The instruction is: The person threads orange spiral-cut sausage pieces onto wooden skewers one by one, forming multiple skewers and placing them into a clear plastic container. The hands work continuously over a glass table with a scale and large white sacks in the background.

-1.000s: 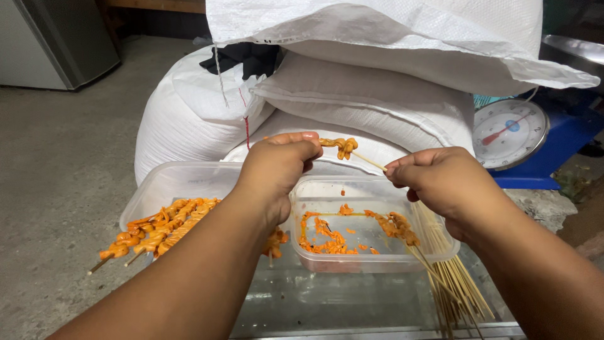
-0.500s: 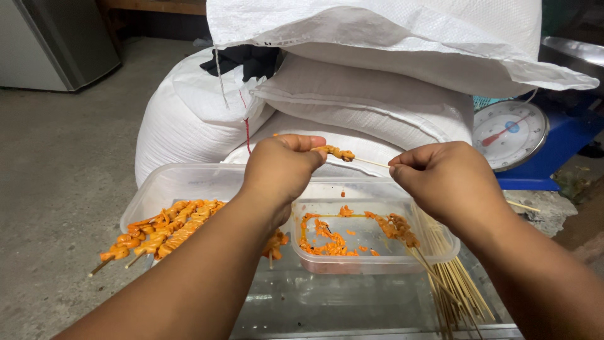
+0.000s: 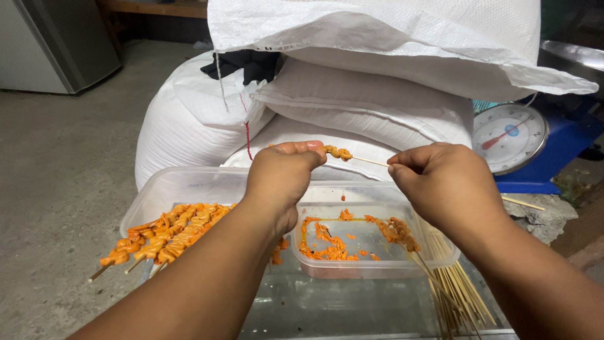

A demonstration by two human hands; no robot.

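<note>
Above the tub (image 3: 440, 252), the right hand (image 3: 450, 186) pinches the bare end of a skewer (image 3: 368, 162), while the left hand (image 3: 280, 179) pinches the orange meat (image 3: 338, 152) at its tip. The stick looks light, thin and snappable, the meat soft and slippery; the bare wood offers the surer grip.
</note>
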